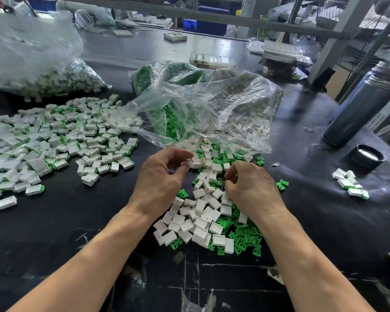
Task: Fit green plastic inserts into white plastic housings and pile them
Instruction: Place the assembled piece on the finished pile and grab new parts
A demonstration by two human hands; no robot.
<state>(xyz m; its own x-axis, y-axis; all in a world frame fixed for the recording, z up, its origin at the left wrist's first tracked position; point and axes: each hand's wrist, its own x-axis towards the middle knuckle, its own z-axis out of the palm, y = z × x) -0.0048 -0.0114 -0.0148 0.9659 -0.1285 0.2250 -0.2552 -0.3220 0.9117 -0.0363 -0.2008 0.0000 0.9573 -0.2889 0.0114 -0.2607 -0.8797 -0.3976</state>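
My left hand (161,176) pinches a white housing (188,163) between thumb and fingertips, above the near heap. My right hand (249,185) has its fingers curled down into that heap; what they hold is hidden. The heap mixes loose white housings (200,224) and green inserts (245,238) on the black table (77,221). A wide pile of fitted pieces (54,140), white with green ends, lies to the left.
A clear bag (203,104) of green inserts and white housings lies open behind my hands. Another bag of parts (38,70) is at far left. A grey flask (360,113), its black cap (367,157) and a few fitted pieces (350,184) are at right.
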